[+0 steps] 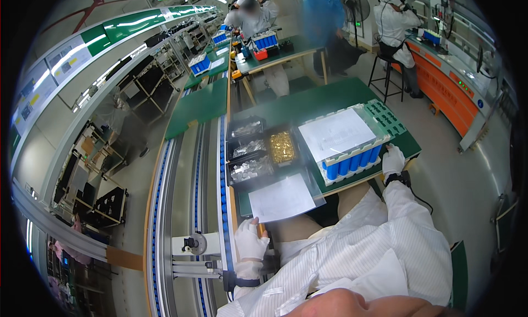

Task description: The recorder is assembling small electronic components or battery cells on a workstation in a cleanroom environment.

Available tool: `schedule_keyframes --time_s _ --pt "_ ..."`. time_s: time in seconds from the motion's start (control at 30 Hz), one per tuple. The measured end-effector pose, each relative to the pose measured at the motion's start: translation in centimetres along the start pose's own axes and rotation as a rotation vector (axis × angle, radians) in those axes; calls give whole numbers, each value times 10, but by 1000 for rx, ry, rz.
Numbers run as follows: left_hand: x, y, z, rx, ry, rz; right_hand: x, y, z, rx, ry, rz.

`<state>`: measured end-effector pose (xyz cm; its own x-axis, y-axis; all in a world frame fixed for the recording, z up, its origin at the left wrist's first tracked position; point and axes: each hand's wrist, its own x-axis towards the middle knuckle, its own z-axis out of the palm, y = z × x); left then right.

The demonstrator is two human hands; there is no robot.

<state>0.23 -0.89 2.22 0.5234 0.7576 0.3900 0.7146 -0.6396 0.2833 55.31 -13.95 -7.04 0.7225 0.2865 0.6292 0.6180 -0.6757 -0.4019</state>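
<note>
My left hand point(251, 241), in a white glove with bare fingertips, is at the near left corner of the green table point(341, 94). Its fingers curl beside a small orange piece point(262, 229); whether that is the table's edge or a separate object is unclear. A white paper sheet point(281, 198) lies just beyond this hand. My right hand point(392, 160), gloved too, is closed at the table's front edge, right of the battery pack point(352, 165). Blue cells stand in rows between white holders in the pack, and another paper sheet point(336, 134) covers its top.
Black bins point(250, 168) of silvery parts and a tray of brass-coloured pieces point(282, 147) stand left of the pack. A green slotted plate point(383, 118) adjoins it. A conveyor rail point(223, 179) runs along the left. People work at farther benches; a stool point(385, 69) stands right.
</note>
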Motion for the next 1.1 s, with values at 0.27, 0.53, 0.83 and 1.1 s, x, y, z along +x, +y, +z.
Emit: schedule_keyframes --time_s 0.27,0.53,0.83,1.1 --pt "-4 -3 4 -69 -79 -83 1 2 2 -32 -7 4" --pt "-4 -4 5 -58 -64 -67 1 2 3 -23 13 -6" --pt "-1 -1 5 -42 21 8 0 3 2 -43 38 9" --pt "-5 -7 12 -50 11 -20 1 0 6 -35 51 5"
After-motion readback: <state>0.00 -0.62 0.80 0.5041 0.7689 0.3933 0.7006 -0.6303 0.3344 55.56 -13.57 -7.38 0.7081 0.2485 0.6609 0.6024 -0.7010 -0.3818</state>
